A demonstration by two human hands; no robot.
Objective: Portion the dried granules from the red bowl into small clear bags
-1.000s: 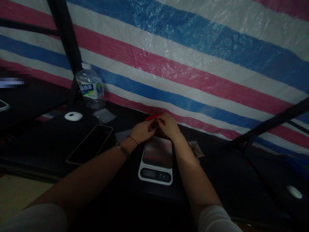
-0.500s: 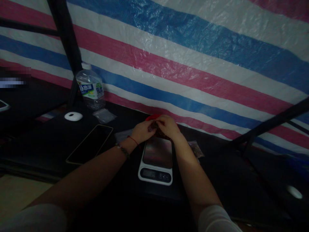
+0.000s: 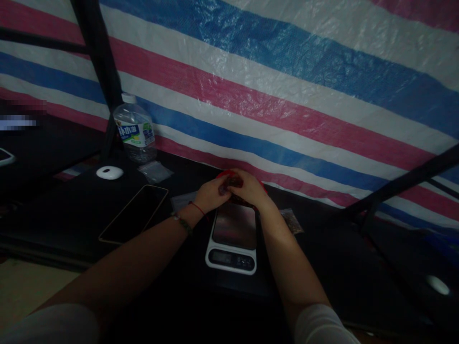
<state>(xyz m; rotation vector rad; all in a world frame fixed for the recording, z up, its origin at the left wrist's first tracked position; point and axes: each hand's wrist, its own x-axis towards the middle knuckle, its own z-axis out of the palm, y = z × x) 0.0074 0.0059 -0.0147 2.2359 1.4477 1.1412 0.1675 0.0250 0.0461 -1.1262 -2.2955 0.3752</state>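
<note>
Behind a white kitchen scale (image 3: 232, 260), both of my hands meet over a red bowl (image 3: 224, 173) with dark brown bits in it. My left hand (image 3: 209, 195) is closed on a small clear plastic bag (image 3: 224, 186) with something dark in it. Curled over the bowl, my right hand (image 3: 252, 188) has its thumb close to the bag; what its fingers hold is hidden. The scale's dark metal plate (image 3: 234, 227) is bare. A small filled bag of brown bits (image 3: 293, 221) lies beyond my right forearm.
To the left are a phone (image 3: 134, 215), a white oval object (image 3: 109, 173), flat clear bags (image 3: 156, 172) and a large plastic bottle (image 3: 134, 131). A striped tarp (image 3: 251, 100) hangs close behind the black table, between dark frame posts (image 3: 100, 62).
My right hand has shifted slightly, its fingers dipping further over the bowl and its thumb moving left towards the bag. My left hand stays nearly in place.
</note>
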